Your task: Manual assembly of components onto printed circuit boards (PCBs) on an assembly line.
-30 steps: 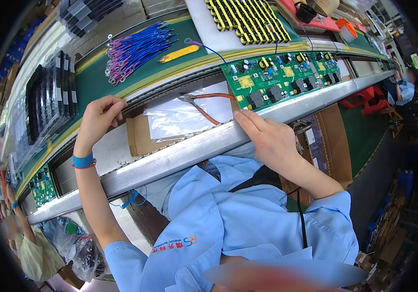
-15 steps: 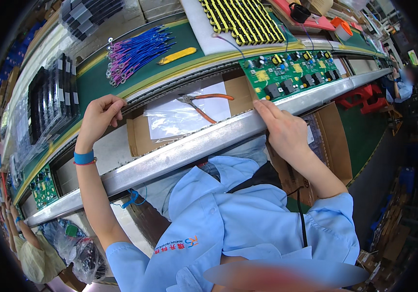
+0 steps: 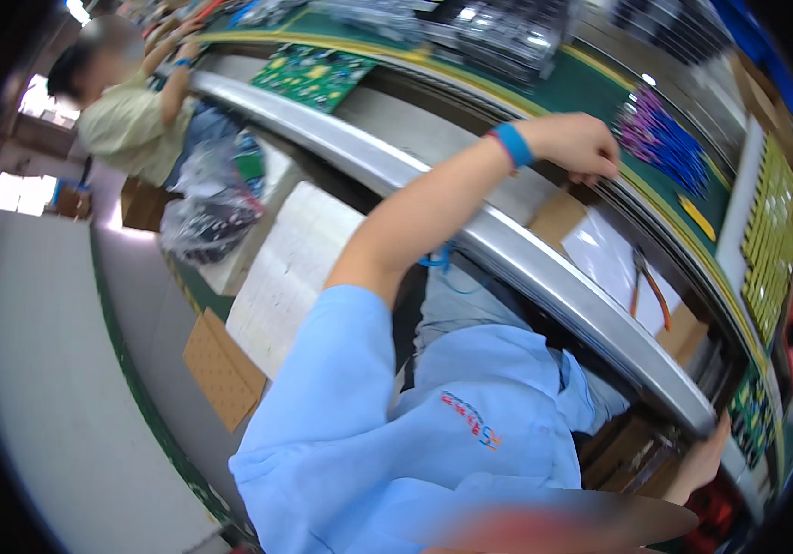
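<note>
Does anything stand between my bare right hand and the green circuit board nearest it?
Nothing visible does. The bare right hand lies across the long silver metal rail and reaches up to the near edge of the green circuit board; blur hides whether they touch.

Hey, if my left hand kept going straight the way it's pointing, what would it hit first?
Probably the bundle of thin blue wires with purple ends, lying on the flat green bench top just past the left hand; how high that hand sits is unclear.
</note>
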{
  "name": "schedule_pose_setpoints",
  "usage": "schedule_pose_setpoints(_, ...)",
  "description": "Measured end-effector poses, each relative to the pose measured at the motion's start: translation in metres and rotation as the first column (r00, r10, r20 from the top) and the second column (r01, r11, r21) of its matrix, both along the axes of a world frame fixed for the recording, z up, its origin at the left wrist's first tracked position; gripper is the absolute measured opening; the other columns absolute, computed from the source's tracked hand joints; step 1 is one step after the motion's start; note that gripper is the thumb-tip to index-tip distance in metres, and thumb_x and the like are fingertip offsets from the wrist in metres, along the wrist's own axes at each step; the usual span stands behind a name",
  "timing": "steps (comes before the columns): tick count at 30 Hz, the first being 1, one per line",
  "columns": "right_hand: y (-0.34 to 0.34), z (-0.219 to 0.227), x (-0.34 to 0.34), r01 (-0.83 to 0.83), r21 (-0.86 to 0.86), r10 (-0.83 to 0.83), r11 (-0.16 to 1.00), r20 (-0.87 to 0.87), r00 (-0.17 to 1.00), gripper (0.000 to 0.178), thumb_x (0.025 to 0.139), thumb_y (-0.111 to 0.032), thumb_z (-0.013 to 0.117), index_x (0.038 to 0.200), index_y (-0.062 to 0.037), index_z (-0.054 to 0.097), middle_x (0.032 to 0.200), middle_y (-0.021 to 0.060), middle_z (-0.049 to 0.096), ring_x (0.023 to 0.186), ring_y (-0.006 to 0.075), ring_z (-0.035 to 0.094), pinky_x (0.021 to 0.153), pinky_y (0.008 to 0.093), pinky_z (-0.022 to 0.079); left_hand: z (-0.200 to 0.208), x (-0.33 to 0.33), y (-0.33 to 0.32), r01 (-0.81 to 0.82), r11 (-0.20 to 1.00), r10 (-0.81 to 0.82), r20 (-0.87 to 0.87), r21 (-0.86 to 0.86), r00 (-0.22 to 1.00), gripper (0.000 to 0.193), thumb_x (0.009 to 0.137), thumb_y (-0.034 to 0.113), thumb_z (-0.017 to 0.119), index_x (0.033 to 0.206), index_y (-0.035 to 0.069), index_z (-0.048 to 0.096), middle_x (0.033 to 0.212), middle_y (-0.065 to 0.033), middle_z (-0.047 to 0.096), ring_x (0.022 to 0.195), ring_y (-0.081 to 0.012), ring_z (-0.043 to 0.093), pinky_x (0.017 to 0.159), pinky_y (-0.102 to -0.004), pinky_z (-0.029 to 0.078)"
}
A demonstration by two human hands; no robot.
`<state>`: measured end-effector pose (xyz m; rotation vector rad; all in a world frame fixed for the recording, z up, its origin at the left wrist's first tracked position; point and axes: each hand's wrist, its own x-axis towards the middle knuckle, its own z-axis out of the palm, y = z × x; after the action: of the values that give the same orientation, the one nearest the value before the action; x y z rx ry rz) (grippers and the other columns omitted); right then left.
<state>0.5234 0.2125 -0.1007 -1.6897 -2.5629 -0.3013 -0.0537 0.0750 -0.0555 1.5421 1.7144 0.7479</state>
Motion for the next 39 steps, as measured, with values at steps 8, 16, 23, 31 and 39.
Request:
schedule_pose_setpoints(8, 0.051, -0.002, 0.093, 0.087, -0.060, -0.088, 0.994, -0.016, 0.996, 0.062, 0.088, 0.006, 0.033, 0.148, -0.0091, 0.037, 0.149, 0.0157, 0.043, 0.136, 0.0296, 0.044, 0.110, 0.0358, 0.037, 0.005, 0.004, 0.009, 0.096, 0.993, -0.092, -0.068, 0.062, 0.993, 0.026, 0.095, 0.026, 0.060, 0.097, 0.003, 0.071, 0.071, -0.0056, 0.068, 0.057, -0.0128, 0.063, 0.057, -0.0290, 0.052)
schedule_pose_setpoints(16, 0.018, 0.009, 0.006, 0.223, 0.041, -0.209, 0.974, -0.219, 0.953, 0.040, 0.096, -0.015, 0.036, 0.129, -0.0204, 0.058, 0.137, 0.0096, 0.055, 0.108, 0.0368, 0.063, 0.090, 0.0453, 0.051, 0.008, -0.006, 0.000, -0.059, 0.997, 0.062, 0.062, -0.047, 0.996, 0.022, 0.097, 0.019, 0.059, 0.087, 0.002, 0.067, 0.065, -0.0018, 0.059, 0.052, -0.0073, 0.052, 0.047, -0.0240, 0.041)
schedule_pose_setpoints(23, 0.002, 0.016, 0.010, 0.252, 0.142, -0.217, 0.957, -0.223, 0.950, 0.037, 0.089, -0.007, 0.046, 0.122, -0.0132, 0.060, 0.132, 0.0051, 0.058, 0.096, 0.0311, 0.068, 0.081, 0.0416, 0.055, -0.001, -0.003, 0.007, -0.053, 0.997, 0.058, 0.098, -0.050, 0.993, 0.021, 0.098, 0.019, 0.058, 0.095, 0.001, 0.068, 0.065, -0.0017, 0.062, 0.048, -0.0057, 0.052, 0.044, -0.0199, 0.040)
schedule_pose_setpoints(31, 0.017, 0.012, 0.013, 0.253, 0.082, -0.234, 0.964, -0.189, 0.954, 0.038, 0.091, -0.009, 0.043, 0.124, -0.0135, 0.059, 0.135, 0.0066, 0.057, 0.103, 0.0324, 0.066, 0.084, 0.0425, 0.055, 0.002, 0.009, 0.005, -0.055, 0.998, 0.056, -0.033, 0.031, 0.998, 0.018, 0.095, 0.016, 0.060, 0.091, 0.000, 0.068, 0.063, -0.0040, 0.062, 0.049, -0.0078, 0.054, 0.045, -0.0239, 0.042)
schedule_pose_setpoints(39, 0.043, -0.007, 0.066, 0.094, 0.053, -0.087, 0.994, -0.117, 0.989, 0.056, 0.086, 0.002, 0.038, 0.138, -0.0142, 0.052, 0.145, 0.0090, 0.050, 0.130, 0.0302, 0.050, 0.105, 0.0398, 0.043, 0.003, 0.014, 0.009, 0.170, 0.978, -0.109, -0.398, 0.119, 0.911, 0.026, 0.088, 0.028, 0.062, 0.093, 0.005, 0.073, 0.089, -0.0190, 0.070, 0.088, -0.0366, 0.067, 0.078, -0.0472, 0.053)
